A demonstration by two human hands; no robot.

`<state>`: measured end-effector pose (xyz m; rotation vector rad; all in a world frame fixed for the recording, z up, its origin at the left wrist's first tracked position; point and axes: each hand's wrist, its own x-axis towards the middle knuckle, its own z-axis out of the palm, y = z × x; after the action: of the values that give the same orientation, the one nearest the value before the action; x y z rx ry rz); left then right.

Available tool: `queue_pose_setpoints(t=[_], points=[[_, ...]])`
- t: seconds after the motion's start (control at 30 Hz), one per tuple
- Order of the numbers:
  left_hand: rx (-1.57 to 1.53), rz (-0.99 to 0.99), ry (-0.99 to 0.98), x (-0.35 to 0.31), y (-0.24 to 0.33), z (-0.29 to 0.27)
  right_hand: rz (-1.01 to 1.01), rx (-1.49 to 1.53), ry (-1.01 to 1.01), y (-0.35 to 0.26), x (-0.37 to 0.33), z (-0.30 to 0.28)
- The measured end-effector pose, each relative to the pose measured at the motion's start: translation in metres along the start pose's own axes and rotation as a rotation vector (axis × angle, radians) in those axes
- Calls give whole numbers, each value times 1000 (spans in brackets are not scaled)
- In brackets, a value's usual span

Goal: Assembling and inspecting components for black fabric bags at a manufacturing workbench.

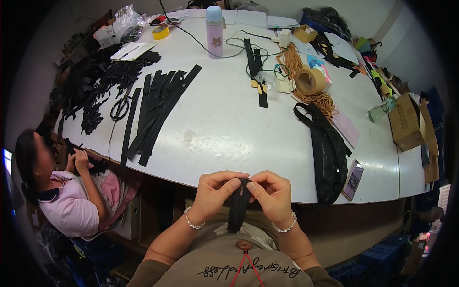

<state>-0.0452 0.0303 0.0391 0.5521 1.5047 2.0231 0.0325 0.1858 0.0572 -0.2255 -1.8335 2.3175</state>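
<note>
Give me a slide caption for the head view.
Left hand and right hand pinch a black strip beside a white table.

A glossy white table (224, 134) spreads across the view; toward its far edge stands a lilac cylindrical bottle with a pale blue lid (215, 36); to the left of it lie a bright yellow roll of tape (161, 32) and, beyond that, a crumpled clear plastic bag (128, 21); black-handled scissors (120, 108) lie farther left; on the right, a wide tan roll of packing tape (304, 81) sits by bundled orange-brown cords (289, 60); nearer, a long black fabric bag with a strap (329, 153) lies just beside a slim rectangular phone (353, 181); a translucent greenish bottle (382, 110) is next to an open brown cardboard box (405, 120); at the left sits a person in a pale pink shirt (74, 208).
</note>
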Motion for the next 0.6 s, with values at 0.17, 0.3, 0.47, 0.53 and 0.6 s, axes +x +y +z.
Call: queue_pose_setpoints(t=[0.17,0.3,0.47,0.53,0.6], points=[[-232,-116,-16,0,5,3,92,110,-41,5,2,-4],[42,81,80,-4,2,4,94,112,-39,2,2,-3],[386,372,26,-7,18,8,-203,-233,-77,-11,2,-6],[362,326,42,-10,18,8,-243,-270,-100,-16,2,-7],[338,281,58,-10,20,10,-284,-307,-122,-18,1,-6]])
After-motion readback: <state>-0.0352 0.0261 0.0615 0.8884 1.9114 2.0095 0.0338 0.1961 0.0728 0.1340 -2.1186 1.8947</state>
